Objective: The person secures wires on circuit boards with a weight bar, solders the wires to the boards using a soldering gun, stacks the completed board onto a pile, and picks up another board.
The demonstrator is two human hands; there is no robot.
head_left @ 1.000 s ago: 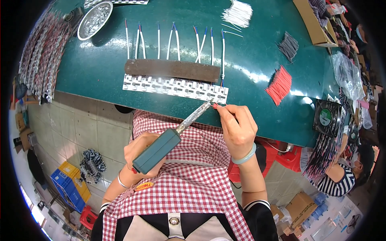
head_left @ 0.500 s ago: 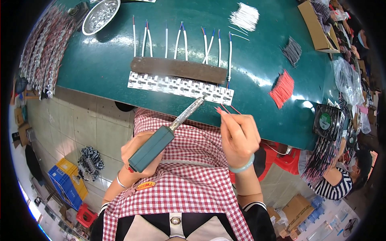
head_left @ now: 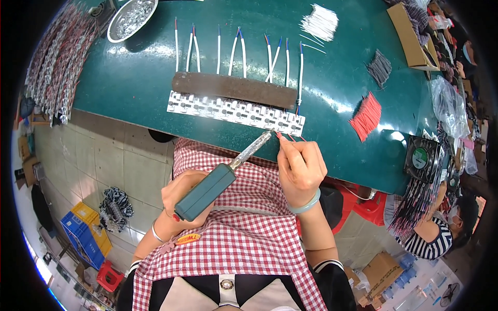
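My left hand is closed round the dark green handle of a soldering iron. The iron's silvery shaft slants up to the near edge of a white strip of small boards, close to its right end. My right hand pinches thin red wires, their ends beside the iron's tip at that edge. Whether tip and wire touch is too small to tell. A brown bar lies along the strip's far side. White cables with red and blue ends stick out beyond it.
On the green table lie bundles of red wires, grey wires and white wires. A metal bowl of shiny bits stands far left. A black fan is at the right edge; a person in stripes sits beyond.
My right hand has moved left and slightly up, bringing the red wires to the strip's edge. The iron's tip has shifted right and a little nearer to me.
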